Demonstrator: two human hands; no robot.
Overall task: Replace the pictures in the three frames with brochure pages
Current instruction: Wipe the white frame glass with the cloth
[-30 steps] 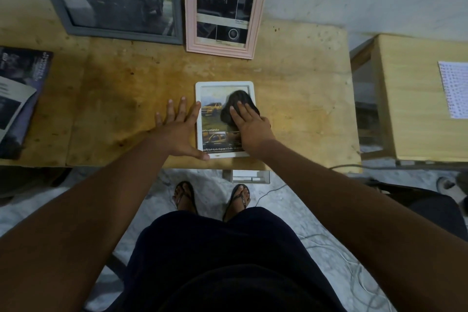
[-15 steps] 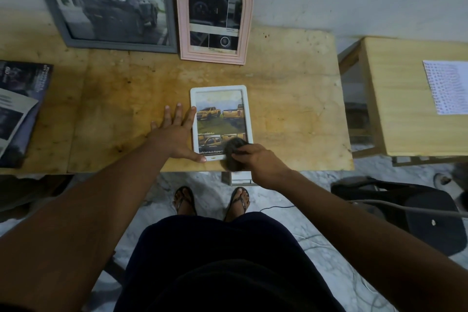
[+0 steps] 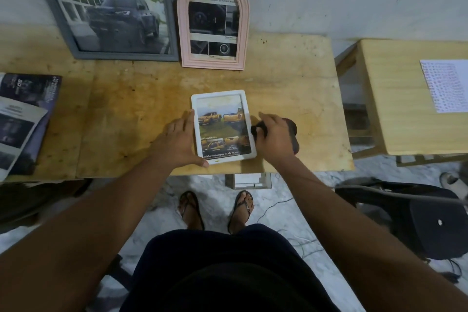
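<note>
A small white frame (image 3: 219,96) lies flat near the table's front edge, holding a brochure page with yellow pickup trucks. My left hand (image 3: 177,140) lies flat against its left side, thumb on the bottom corner. My right hand (image 3: 274,137) is just right of the frame, closed on a dark cloth (image 3: 293,138) resting on the table. A grey frame (image 3: 111,11) with a dark truck page and a pink arched frame (image 3: 214,19) with a brochure page lean on the wall at the back.
Brochures (image 3: 22,119) lie at the wooden table's (image 3: 131,114) left end. A second light wooden table (image 3: 395,109) with a printed sheet (image 3: 445,83) stands to the right. A black chair (image 3: 420,218) and cables are on the floor at right.
My right hand wiped the cloth down the white frame's glass, then moved off to the frame's right side. My left hand stayed at the frame's left edge.
</note>
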